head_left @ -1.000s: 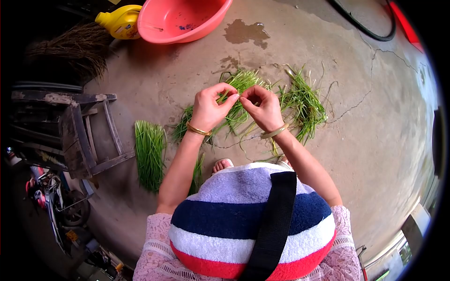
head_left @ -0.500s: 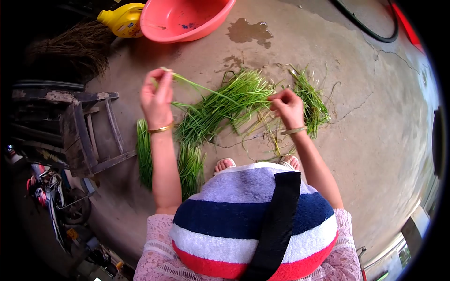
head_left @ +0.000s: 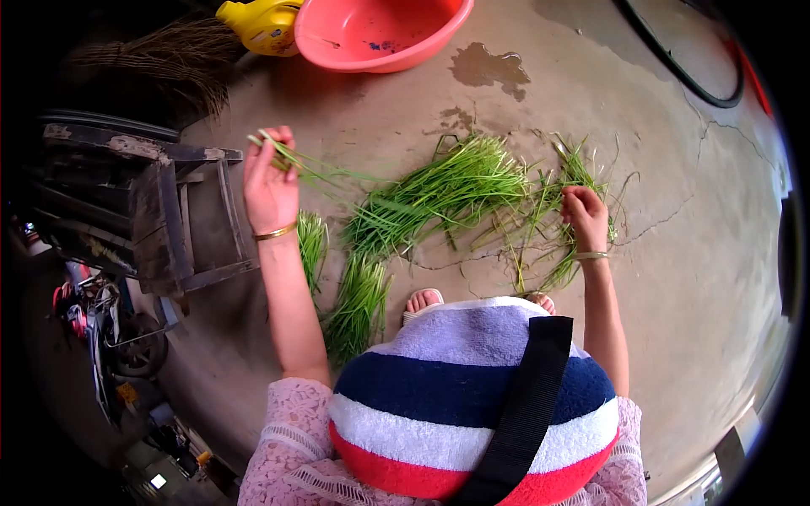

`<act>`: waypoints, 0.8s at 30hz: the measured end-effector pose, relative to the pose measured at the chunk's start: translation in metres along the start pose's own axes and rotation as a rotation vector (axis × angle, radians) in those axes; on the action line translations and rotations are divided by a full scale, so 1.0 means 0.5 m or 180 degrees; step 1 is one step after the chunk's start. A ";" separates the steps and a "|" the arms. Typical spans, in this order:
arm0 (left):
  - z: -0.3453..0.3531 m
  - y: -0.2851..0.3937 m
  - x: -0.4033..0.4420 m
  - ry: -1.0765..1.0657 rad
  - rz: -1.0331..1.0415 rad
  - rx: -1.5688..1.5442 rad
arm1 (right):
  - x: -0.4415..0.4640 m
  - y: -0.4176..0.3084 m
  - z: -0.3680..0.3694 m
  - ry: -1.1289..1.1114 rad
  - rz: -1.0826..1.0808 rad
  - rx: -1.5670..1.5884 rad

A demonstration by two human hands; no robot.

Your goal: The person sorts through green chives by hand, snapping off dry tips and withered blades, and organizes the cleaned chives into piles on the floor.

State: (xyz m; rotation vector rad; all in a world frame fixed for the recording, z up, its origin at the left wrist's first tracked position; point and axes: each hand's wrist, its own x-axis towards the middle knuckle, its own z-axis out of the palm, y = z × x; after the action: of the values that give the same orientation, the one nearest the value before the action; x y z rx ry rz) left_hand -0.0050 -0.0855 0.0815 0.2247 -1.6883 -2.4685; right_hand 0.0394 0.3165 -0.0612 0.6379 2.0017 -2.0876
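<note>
Pinched between thumb and fingers of the left hand (head_left: 272, 185): a few thin green stalks with pale ends (head_left: 293, 158), tails trailing toward the big heap of green stalks (head_left: 447, 194) on the floor. On the right hand (head_left: 586, 215), curled fingers, near the messy pile of limp green leaves (head_left: 575, 171); cannot tell whether pinching anything.

Tight on the left side, with the edge of a dark, worn wooden stool (head_left: 169, 223) just beside the left hand. Lots of room on the grey-brown concrete floor (head_left: 692, 295) to the right. Up past the big heap, a dark wet patch (head_left: 489, 69).

On the yellow plastic bottle (head_left: 268, 29), a label with marks too small to read.

Cut off at the top: that bottle and the round pink plastic tub (head_left: 401, 57). Partly hidden behind the left arm, a small green bundle (head_left: 311, 249). Partly covered by fluffy striped cloth (head_left: 472, 409), two feet in pale sandals (head_left: 422, 302). Hard to make out in the dark, a motorbike (head_left: 101, 337).
</note>
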 end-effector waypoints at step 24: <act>0.164 -0.193 -0.085 -0.2013 -0.1220 0.3102 | -0.051 -0.078 0.137 -0.0840 -0.0885 -0.0957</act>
State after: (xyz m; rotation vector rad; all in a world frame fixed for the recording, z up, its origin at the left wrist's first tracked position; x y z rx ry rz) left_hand 0.0169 0.0323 0.0226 -0.1909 -3.2862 -1.7556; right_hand 0.0337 0.2480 -0.0148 0.0307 2.2787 -1.8260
